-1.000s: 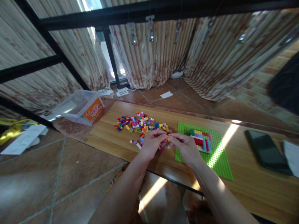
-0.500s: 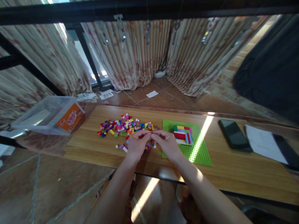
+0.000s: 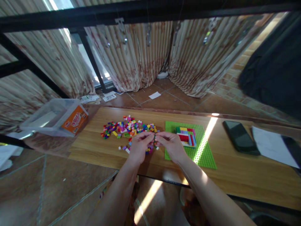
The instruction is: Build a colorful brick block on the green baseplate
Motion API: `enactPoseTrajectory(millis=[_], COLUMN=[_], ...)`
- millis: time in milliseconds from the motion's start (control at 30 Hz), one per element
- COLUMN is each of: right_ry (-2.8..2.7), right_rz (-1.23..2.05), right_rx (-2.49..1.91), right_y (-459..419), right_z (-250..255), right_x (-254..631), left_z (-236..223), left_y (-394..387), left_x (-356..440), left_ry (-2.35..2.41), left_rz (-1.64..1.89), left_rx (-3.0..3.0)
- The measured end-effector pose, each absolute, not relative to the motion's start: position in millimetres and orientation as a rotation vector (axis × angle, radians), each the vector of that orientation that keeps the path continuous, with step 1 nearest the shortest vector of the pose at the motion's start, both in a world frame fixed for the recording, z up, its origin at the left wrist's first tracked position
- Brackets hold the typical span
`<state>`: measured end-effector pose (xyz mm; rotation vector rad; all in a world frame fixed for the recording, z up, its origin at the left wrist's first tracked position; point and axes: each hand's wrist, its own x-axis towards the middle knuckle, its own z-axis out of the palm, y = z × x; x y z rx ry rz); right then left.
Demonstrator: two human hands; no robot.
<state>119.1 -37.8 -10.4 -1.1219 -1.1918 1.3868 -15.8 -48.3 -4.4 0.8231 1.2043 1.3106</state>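
My left hand point(image 3: 140, 146) and my right hand point(image 3: 171, 145) meet fingertip to fingertip over the near right part of a loose pile of toy bricks point(image 3: 131, 126). Both are closed in a pinch. Whatever sits between the fingertips is tiny and mostly hidden; a dark green speck shows there. To the right of my right hand lies a green studded baseplate point(image 3: 204, 153). On it stands a low block of joined bricks point(image 3: 187, 137) in red, white, blue, yellow and other colours, partly behind my right hand.
A clear plastic bin point(image 3: 50, 114) with an orange label stands beyond the table's left end. At the right of the wooden table point(image 3: 94, 153) lie a dark phone point(image 3: 240, 137) and a white paper sheet point(image 3: 274, 144). A sunlight stripe crosses the baseplate.
The whole view has shifted slightly, so everything sits a little farther right. My fingertips have parted slightly, and the dark green speck between them shows more. The bricks on the baseplate look the same.
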Motion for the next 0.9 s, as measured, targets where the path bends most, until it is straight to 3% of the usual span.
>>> enactPoseTrajectory(millis=[167, 333, 567, 900], right_ry=[-1.581, -1.767, -1.774, -1.82], right_rz=[0.916, 0.853, 0.768, 0.731], right_rx=[-1.252, -1.234, -1.212, -1.181], right_y=[-35.6, -34.8, -38.3, -40.8], right_z=[-25.2, -34.2, -22.9, -13.4], right_x=[121.4, 121.8, 127.4, 130.2], left_z=[-9.3, -13.8, -6.2, 0.9], left_y=[-41.8, -38.7, -16.4, 9.5], left_x=[-30.4, -37.8, -66.6, -85.5], left_ry=[1.669, 1.866, 2.295, 2.539], left_rz=[1.268, 1.141, 1.179, 0.464], left_rx=[1.451, 1.763, 1.721, 1.806])
